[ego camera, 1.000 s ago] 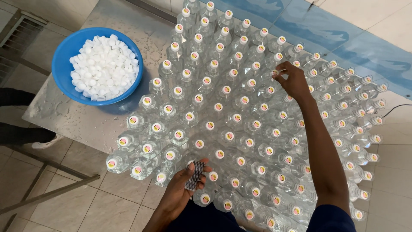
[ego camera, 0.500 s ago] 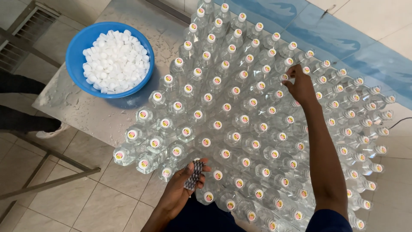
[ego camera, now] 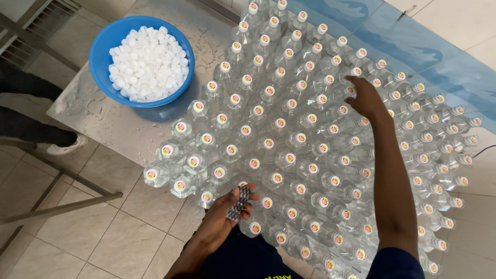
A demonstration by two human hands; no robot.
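A steel table [ego camera: 111, 129] stands on a tiled floor, and most of its top is packed with clear plastic bottles [ego camera: 289, 139] standing upright, shoulder to shoulder. Every bottle whose top shows already carries a white cap with a round pink-and-yellow seal on it; no open neck is visible, though the arm hides a few.

The right hand [ego camera: 364, 98] reaches out over the far middle of the bottle block, palm down, fingers loosely curved and spread over the caps just beneath them. The fingertips look to be touching or just above one cap; whether they pinch anything cannot be told from this angle.

The left hand [ego camera: 227, 217] hovers at the near edge of the bottle block, just beside the front row. Its fingers are curled round a small stack of thin grey bands [ego camera: 238, 203], thumb on one side and fingers on the other, so the stack stands up out of the grip.

At the far left corner of the table, well apart from both hands, sits a blue bowl [ego camera: 103, 46] heaped with loose white caps [ego camera: 146, 63]. The tabletop between the bowl and the bottles is wet with scattered drops.

Judging by how things lie, capping looks done across the whole block. The bands in the left hand appear to be what is still going on, and no bottle neck clearly shows one fitted.

At the left edge, beside the table, another person's leg and shoe [ego camera: 64, 147] show.
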